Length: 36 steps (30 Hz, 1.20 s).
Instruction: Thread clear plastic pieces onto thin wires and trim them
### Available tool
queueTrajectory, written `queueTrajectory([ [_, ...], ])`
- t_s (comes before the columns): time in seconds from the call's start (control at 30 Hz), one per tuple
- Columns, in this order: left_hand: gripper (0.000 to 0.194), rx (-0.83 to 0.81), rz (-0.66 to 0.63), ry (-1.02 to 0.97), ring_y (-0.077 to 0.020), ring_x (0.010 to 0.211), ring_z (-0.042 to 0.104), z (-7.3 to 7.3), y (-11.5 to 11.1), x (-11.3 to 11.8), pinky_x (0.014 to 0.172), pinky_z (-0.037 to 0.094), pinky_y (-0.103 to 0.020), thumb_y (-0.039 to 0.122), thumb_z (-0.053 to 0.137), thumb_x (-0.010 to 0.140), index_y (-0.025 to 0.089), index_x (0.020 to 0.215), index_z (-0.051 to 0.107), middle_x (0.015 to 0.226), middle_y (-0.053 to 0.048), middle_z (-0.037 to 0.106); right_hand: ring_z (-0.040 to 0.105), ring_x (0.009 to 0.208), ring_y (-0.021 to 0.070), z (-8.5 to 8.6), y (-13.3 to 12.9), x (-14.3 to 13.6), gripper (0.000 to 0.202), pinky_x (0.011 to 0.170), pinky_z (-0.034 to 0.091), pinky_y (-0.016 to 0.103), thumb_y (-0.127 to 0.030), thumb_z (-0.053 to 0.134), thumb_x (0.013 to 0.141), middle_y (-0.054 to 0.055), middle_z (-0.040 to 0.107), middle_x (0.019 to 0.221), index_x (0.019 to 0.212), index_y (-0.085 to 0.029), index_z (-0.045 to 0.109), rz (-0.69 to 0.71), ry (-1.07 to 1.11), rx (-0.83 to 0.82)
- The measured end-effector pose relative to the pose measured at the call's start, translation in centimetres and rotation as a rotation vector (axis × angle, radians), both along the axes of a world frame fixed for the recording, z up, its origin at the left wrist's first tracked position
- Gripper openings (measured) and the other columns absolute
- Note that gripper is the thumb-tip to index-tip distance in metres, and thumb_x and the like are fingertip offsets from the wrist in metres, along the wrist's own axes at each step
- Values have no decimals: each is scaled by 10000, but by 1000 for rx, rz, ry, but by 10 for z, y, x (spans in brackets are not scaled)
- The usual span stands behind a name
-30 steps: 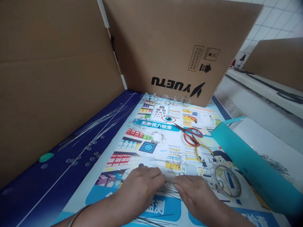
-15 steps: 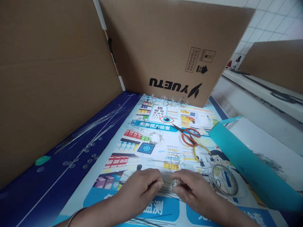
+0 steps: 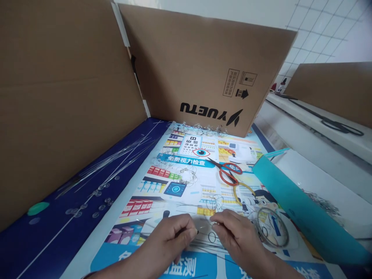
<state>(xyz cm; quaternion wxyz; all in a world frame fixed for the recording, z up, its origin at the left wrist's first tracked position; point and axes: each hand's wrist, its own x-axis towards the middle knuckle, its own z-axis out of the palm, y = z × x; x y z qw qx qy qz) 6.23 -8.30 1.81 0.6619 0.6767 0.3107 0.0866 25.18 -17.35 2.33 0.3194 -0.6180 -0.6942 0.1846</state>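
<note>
My left hand is closed in a pinch on a thin wire, its dark end showing at the fingertips. The wire points toward my right hand, also pinched, with a small shiny bit at its fingertips; most of what it holds is hidden. Below the hands, several loose wires lie on the printed sheet. A tangle of fine wire lies just beyond my right hand. A round clear dish sits to its right.
Red-handled scissors lie beyond the hands, near a beaded ring. On the left are clear beads and long wires. A teal-sided box holds metal pieces at right. Cardboard panels stand at the back and left.
The view has shifted slightly. My hands stay close together, both still pinched; a thin wire now shows more plainly at my left fingertips, and the right hand has turned a little.
</note>
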Motion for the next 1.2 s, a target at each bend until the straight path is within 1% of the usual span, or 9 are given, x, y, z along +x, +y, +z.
queueTrajectory([
  [0.23, 282, 72, -49, -8, -79, 505, 411, -5, 3, -1, 466, 333, -179, 388, 424, 855, 169, 687, 477, 601, 40, 427, 531, 680, 103, 5, 0, 0, 161, 617, 385, 200, -227, 428, 881, 2, 589, 737, 817, -193, 572, 21, 71, -88],
  [0.47, 283, 402, -118, 0, -91, 591, 416, 2, 11, -3, 548, 291, -194, 319, 411, 879, 161, 652, 473, 617, 38, 462, 493, 580, 95, 11, 0, 0, 236, 549, 369, 197, -314, 442, 875, -16, 535, 622, 731, -171, 564, 7, 278, -240],
  [0.6, 280, 479, -156, 3, -90, 597, 424, 2, 14, -4, 556, 282, -197, 321, 403, 886, 162, 668, 473, 631, 40, 481, 482, 497, 77, 8, 1, 3, 289, 479, 377, 185, -397, 435, 871, -25, 500, 606, 744, -157, 532, 62, 580, -416],
  [0.7, 255, 533, -153, 49, -97, 610, 441, 0, 12, -4, 565, 286, -205, 295, 393, 889, 166, 681, 466, 650, 35, 505, 476, 487, 80, 7, 2, 4, 270, 468, 380, 186, -384, 435, 872, -29, 496, 586, 745, -163, 523, 61, 566, -482],
  [0.77, 223, 593, -147, 78, -107, 628, 454, 0, 10, -4, 572, 288, -214, 261, 388, 886, 170, 700, 471, 678, 25, 522, 500, 555, 99, 7, 3, 4, 227, 529, 403, 203, -328, 439, 876, -15, 525, 608, 748, -171, 541, 26, 382, -389],
  [0.87, 205, 655, -137, 97, -119, 630, 464, -2, 8, -3, 569, 290, -226, 234, 383, 880, 174, 707, 476, 688, 12, 531, 537, 730, 131, 3, 4, 2, 120, 654, 430, 237, -237, 459, 866, 29, 591, 810, 893, -191, 566, -3, 122, -141],
  [0.97, 217, 693, -120, 97, -124, 616, 464, -3, 7, -3, 556, 287, -234, 241, 373, 884, 175, 705, 477, 684, 3, 536, 528, 882, 162, -3, 5, 0, 192, 770, 430, 280, -186, 477, 855, 56, 586, 984, 1033, -214, 544, 37, -28, 34],
  [1.03, 226, 713, -127, 103, -125, 611, 463, -5, 7, -3, 551, 285, -238, 250, 361, 889, 176, 712, 478, 688, -2, 540, 524, 892, 170, -6, 6, -2, 204, 789, 426, 295, -161, 472, 858, 55, 598, 976, 1033, -220, 559, 81, -95, 87],
  [1.2, 228, 756, -147, 114, -129, 617, 473, -9, 6, -3, 549, 283, -242, 266, 351, 893, 176, 725, 475, 700, -9, 545, 529, 733, 157, -9, 7, -6, 160, 678, 430, 270, -172, 447, 879, 42, 622, 792, 944, -199, 591, 114, -152, 99],
])
